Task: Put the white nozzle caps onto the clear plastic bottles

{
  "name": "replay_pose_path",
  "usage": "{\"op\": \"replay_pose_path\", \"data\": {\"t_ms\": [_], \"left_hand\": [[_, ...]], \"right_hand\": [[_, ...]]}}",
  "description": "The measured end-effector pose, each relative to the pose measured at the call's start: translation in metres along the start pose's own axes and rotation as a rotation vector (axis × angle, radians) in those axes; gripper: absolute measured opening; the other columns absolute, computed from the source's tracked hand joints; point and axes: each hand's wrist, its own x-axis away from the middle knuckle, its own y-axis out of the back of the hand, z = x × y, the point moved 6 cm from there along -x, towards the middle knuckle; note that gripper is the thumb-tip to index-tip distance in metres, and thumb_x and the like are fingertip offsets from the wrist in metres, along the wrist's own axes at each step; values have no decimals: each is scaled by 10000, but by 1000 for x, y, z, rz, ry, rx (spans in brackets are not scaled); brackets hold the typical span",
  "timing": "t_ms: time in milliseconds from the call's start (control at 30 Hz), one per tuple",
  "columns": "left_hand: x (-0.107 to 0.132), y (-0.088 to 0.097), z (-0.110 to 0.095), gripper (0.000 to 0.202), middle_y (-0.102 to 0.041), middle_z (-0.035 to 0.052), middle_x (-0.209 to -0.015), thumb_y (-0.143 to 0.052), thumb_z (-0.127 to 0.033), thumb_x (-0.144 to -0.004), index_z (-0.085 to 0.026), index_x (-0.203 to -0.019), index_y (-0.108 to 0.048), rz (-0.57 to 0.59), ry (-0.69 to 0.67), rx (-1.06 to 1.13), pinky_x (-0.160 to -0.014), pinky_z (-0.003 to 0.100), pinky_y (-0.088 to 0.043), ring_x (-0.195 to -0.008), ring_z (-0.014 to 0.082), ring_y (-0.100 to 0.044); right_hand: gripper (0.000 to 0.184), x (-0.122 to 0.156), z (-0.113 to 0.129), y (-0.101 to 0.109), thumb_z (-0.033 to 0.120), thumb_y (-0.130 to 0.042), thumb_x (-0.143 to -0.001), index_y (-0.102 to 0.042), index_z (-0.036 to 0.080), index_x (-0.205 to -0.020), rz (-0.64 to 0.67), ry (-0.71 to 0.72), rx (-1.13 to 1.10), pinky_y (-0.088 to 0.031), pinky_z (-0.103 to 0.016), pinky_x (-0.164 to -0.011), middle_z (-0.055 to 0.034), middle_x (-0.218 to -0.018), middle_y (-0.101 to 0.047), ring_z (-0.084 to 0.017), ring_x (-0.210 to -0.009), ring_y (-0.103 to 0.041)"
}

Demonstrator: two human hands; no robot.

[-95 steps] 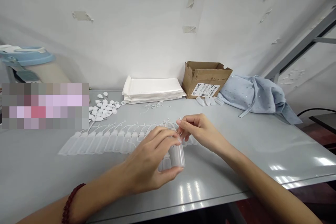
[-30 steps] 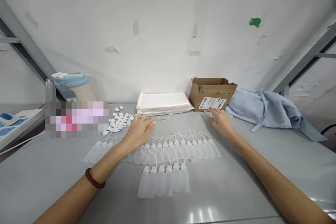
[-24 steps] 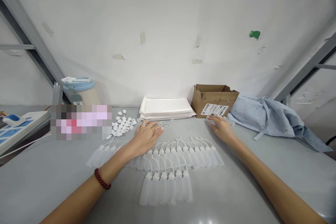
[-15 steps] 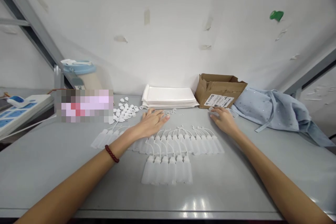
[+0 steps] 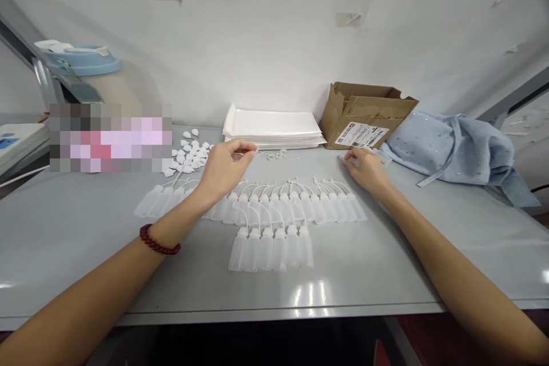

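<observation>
Left of the box (image 5: 377,110), the left hand (image 5: 225,168) pinches a white piece (image 5: 257,150); bottles (image 5: 383,155) flank the right hand (image 5: 368,169), grip unclear.

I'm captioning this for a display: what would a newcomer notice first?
The bottles draw the eye first, laid in a long row with six more in front. Beyond them, a brown box stands near the wall. A red bracelet circles the left wrist.

Toward the desk's (image 5: 351,280) back edge, the left hand (image 5: 225,167) pinches a small white piece (image 5: 256,149); the right hand (image 5: 368,171) is at clear plastic pieces (image 5: 383,155) before the cardboard box (image 5: 369,120). Six bottles (image 5: 266,251) lie nearer the front edge.
</observation>
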Motion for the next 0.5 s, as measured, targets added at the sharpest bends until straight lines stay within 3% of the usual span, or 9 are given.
{"op": "replay_pose_path", "data": {"t_ms": [167, 300, 400, 500], "left_hand": [[8, -3, 1, 196, -727, 51, -851, -640, -255, -764, -158, -913, -724, -21, 104, 262, -854, 346, -507, -868, 197, -660], [12, -4, 0, 143, -727, 45, -825, -681, -212, -744, -158, -867, -729, -20, 156, 405, -893, 350, -504, -861, 179, -669], [15, -8, -1, 146, -720, 42, -833, -725, -203, -722, -153, -859, -719, 9, 183, 509, -867, 343, -521, -847, 169, -669], [20, -16, -3, 210, -714, 34, -849, -757, -235, -711, -158, -901, -711, 77, 206, 597, -853, 336, -533, -824, 156, -673]], "right_hand": [[37, 1, 6, 5, 205, -551, -779, -580, 216, -799, 5, 5, -48, -445, -391, -741, -107, -862, -668, -273, -825, -603], [63, 5, 15, 19, 235, -561, -782, -554, 221, -843, -74, -57, -133, -456, -390, -733, -92, -882, -670, -265, -852, -611], [135, 12, 34, 35, 267, -604, -763, -539, 212, -868, -160, -76, -278, -472, -380, -725, -72, -904, -674, -243, -846, -618], [155, 23, 68, 50, 276, -614, -786, -541, 211, -907, -189, 24, -383, -488, -351, -709, -65, -932, -666, -215, -836, -623]]}}
